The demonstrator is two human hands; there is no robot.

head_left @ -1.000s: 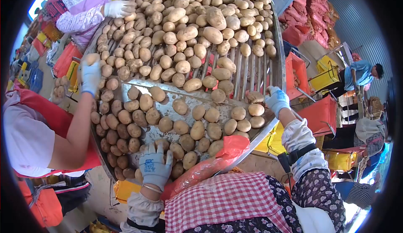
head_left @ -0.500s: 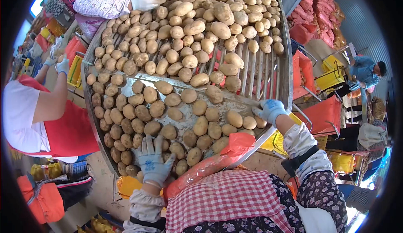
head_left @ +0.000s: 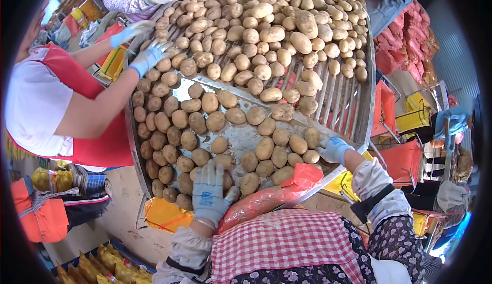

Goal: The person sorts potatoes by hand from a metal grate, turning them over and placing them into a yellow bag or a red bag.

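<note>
Loose potatoes (head_left: pixel 219 144) cover much of a metal sorting table (head_left: pixel 241 135). My left hand (head_left: pixel 210 194), in a white and blue glove, lies palm down among the potatoes at the near edge, fingers stretched out and open. At the right corner of the flat metal part, my gloved right hand (head_left: pixel 334 150) rests against the outer potatoes (head_left: pixel 311 137). Its fingers reach toward them without wrapping round any, though some fingertips are hard to see. A red plastic wrapping (head_left: pixel 271 197) covers the table edge between my arms.
Metal bars (head_left: pixel 330 99) form the slatted far part, heaped with potatoes. On the left, a co-worker in a red apron (head_left: pixel 102 135) has gloved hands at the table edge; another sleeve (head_left: pixel 134 2) reaches in behind. Red crates (head_left: pixel 400 163) stand right, red sacks (head_left: pixel 405 33) behind.
My view has turned, shifting the table rightward in the picture. My right hand has come down beside the nearer potatoes. The left co-worker's hands have moved in to the table's edge.
</note>
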